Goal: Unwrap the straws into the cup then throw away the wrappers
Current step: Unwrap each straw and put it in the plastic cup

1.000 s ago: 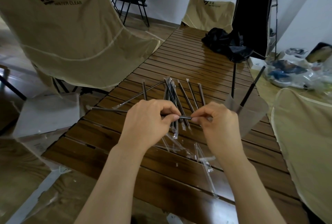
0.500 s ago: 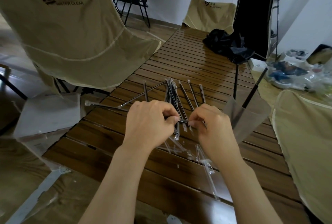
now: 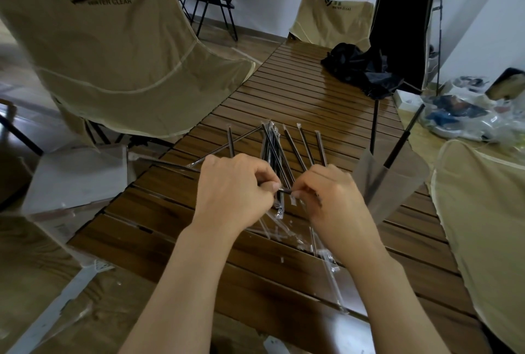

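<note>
Left hand (image 3: 235, 191) and right hand (image 3: 332, 200) both pinching one black straw (image 3: 284, 190) between them, fingertips nearly touching, likely to tear its wrapper at the end. Cup (image 3: 389, 183) just right of the right hand, two straws already standing in it. Wrapped straws (image 3: 272, 149) fanned behind the hands; empty wrappers (image 3: 326, 254) nearer the body. Bench (image 3: 284, 92) beyond is open; left edge close.
</note>
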The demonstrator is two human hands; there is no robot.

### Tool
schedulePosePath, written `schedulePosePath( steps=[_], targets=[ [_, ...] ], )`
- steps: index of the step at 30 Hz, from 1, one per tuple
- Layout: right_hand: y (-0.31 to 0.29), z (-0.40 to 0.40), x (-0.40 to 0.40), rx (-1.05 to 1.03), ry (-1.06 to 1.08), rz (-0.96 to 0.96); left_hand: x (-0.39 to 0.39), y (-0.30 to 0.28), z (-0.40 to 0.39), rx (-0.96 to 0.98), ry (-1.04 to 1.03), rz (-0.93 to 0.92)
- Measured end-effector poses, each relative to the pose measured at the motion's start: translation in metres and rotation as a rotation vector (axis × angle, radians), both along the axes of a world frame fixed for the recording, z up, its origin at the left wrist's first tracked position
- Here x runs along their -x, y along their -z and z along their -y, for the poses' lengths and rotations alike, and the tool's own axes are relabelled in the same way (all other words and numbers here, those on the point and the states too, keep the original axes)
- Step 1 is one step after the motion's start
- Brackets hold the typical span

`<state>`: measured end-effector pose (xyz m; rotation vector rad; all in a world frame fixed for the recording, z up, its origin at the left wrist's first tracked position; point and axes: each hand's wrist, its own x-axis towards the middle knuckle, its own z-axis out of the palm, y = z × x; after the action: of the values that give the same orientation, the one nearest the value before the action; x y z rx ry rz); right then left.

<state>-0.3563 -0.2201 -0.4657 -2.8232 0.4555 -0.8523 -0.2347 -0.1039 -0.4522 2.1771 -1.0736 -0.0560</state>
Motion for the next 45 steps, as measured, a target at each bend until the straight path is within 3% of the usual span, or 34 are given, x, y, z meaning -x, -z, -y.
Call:
schedulePosePath(
  steps=[5,13,18,23,28,35,45],
  targets=[
    [0.002,-0.003,-0.003,-0.046,-0.016,-0.02,0.005,0.0,0.002,-0.014,0.052,0.038],
    [0.0,-0.004,-0.004,-0.174,0.084,0.116,0.013,-0.001,0.009,0.025,0.024,0.184],
    [-0.004,-0.006,-0.004,-0.134,0.08,0.136,0.012,-0.001,0.01,0.105,0.006,0.141],
    [-0.004,-0.004,-0.004,-0.319,0.117,0.114,0.012,0.0,0.008,0.072,0.032,0.216],
    [-0.004,-0.009,-0.005,-0.082,0.107,0.149,0.013,-0.006,0.008,0.088,0.006,0.09],
    [0.001,-0.003,-0.006,-0.136,0.037,0.059,0.014,-0.005,0.006,0.014,0.015,-0.036],
    [0.004,-0.016,-0.008,0.022,-0.039,0.182,0.007,0.0,0.01,-0.111,-0.156,-0.523]
  ],
)
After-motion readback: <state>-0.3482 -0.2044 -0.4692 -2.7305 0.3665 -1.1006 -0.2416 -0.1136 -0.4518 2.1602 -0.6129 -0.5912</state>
